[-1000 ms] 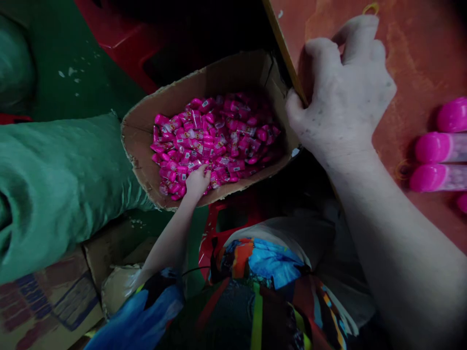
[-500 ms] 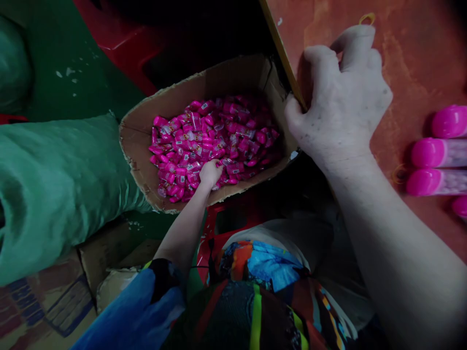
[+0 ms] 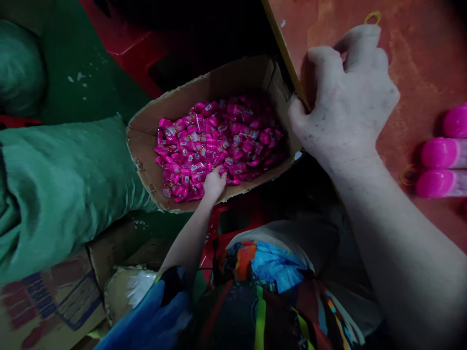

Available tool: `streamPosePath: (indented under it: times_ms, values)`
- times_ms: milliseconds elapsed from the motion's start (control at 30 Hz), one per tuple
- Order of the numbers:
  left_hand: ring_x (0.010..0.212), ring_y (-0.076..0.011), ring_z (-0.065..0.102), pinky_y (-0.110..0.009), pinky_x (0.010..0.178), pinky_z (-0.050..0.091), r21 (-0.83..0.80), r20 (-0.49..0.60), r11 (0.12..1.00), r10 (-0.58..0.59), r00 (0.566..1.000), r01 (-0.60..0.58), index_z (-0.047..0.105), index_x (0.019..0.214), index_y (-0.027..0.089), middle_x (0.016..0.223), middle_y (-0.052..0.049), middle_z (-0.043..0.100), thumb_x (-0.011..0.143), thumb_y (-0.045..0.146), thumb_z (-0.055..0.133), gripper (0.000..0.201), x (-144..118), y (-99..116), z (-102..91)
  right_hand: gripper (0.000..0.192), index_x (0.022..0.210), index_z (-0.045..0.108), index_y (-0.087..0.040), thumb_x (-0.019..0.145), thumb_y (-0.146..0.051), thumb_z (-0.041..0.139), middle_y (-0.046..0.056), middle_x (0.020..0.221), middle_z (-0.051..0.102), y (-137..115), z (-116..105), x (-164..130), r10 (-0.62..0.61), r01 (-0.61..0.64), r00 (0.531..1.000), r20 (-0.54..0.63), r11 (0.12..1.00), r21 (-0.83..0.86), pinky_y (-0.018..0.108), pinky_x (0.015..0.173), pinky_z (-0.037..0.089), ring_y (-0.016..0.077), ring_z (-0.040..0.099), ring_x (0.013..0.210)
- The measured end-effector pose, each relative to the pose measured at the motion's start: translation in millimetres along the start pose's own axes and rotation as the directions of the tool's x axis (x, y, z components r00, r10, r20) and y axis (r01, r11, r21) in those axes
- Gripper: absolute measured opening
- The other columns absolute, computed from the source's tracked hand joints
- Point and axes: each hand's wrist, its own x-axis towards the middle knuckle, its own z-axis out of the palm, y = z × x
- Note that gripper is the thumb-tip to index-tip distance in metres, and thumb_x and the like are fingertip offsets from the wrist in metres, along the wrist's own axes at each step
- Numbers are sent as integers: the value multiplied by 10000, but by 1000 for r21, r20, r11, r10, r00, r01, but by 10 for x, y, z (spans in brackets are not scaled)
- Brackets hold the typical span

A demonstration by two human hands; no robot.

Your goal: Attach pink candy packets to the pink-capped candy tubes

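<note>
My left hand (image 3: 214,184) reaches down into a cardboard box (image 3: 144,116) with torn edges. Its fingers are bent among small pink wrapped packets (image 3: 197,146) that fill the bottom, some with barcode labels. What lies between those fingertips is hidden. Closer to the camera, my right hand (image 3: 350,97) rests at the edge of the reddish table (image 3: 404,43), fingers curled and thumb by the rim. A speck of pink shows between its fingers, but what it holds is covered by the hand. A yellow rubber band (image 3: 372,18) is at its fingertips.
Pink-capped tubes (image 3: 440,153) lie on the table at the right, near another rubber band (image 3: 407,175). A stuffed green sack (image 3: 69,180) leans left of the box. Red plastic stools (image 3: 127,43) stand around it, with printed cartons (image 3: 54,301) at lower left.
The whole view has shifted slightly, so things sit further right. My left hand has drawn back a little toward the near side of the box. My right hand stays at the table edge.
</note>
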Motion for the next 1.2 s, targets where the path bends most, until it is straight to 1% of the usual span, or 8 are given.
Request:
streamPosePath:
  times_ms: [133, 333, 433, 600, 733, 833, 1000, 1200]
  values:
    - [1056, -372, 685, -451, 878, 500, 395, -187, 910, -58, 981, 129, 429, 1540, 120, 1058, -226, 731, 966, 347, 495, 621, -73, -153, -372, 504, 1365, 526, -260, 872, -329, 603, 189, 1491, 482, 12, -5, -21, -41, 41, 999, -15, 999, 9, 557, 784, 543, 443, 568, 1235]
    - [1014, -341, 716, -414, 850, 523, 661, -37, 750, -21, 999, 40, 465, 1532, 236, 1048, -176, 750, 998, 387, 441, 556, -298, -429, -541, 478, 1345, 531, -255, 874, -323, 578, 194, 1476, 488, 8, -10, -30, -34, 34, 999, -6, 999, 7, 563, 772, 537, 450, 568, 1220]
    - [1044, -359, 705, -429, 862, 522, 631, -5, 775, -12, 1000, 12, 578, 1445, 230, 1070, -186, 752, 983, 459, 470, 527, -281, -386, -561, 470, 1324, 536, -270, 861, -331, 584, 173, 1459, 499, -4, 13, -15, -17, 17, 1000, -17, 1000, -5, 538, 762, 535, 428, 577, 1195]
    - [1120, -374, 676, -453, 911, 499, 466, -162, 884, 30, 986, 49, 610, 1403, 182, 1157, -211, 736, 978, 463, 484, 525, 195, -70, -559, 467, 1322, 542, -285, 863, -364, 585, 157, 1407, 511, 9, 47, -20, -19, 21, 999, -43, 999, 46, 516, 762, 506, 407, 557, 1149]
    - [1099, -351, 690, -408, 856, 517, 398, -202, 914, -2, 979, 84, 643, 1318, 135, 1168, -221, 733, 957, 497, 523, 525, 559, 124, -400, 453, 1361, 514, -285, 917, -376, 508, 154, 1386, 478, 36, 57, -37, -58, 66, 996, -64, 989, 129, 518, 771, 486, 410, 519, 1148]
    - [1055, -348, 702, -403, 823, 516, 373, -225, 923, -5, 974, 91, 652, 1262, 143, 1124, -222, 739, 940, 496, 557, 487, 589, 157, -233, 455, 1370, 506, -278, 928, -385, 494, 155, 1371, 473, 41, 59, -38, -64, 73, 996, -65, 988, 138, 505, 765, 492, 405, 511, 1142]
    - [1022, -355, 699, -404, 819, 495, 353, -181, 936, 74, 981, -6, 667, 1227, 137, 1032, -215, 747, 942, 440, 573, 427, 439, 180, -89, 459, 1365, 515, -274, 923, -393, 496, 161, 1378, 469, 32, 50, -29, -56, 62, 997, -47, 988, 141, 518, 767, 490, 406, 504, 1133]
    - [806, -251, 692, -296, 713, 479, 233, 4, 952, 202, 979, -197, 755, 1050, 200, 748, -47, 718, 859, 494, 691, 356, 572, 255, -284, 466, 1367, 524, -270, 915, -380, 494, 168, 1390, 476, 30, 44, -22, -46, 52, 998, -41, 986, 157, 531, 770, 489, 408, 504, 1128]
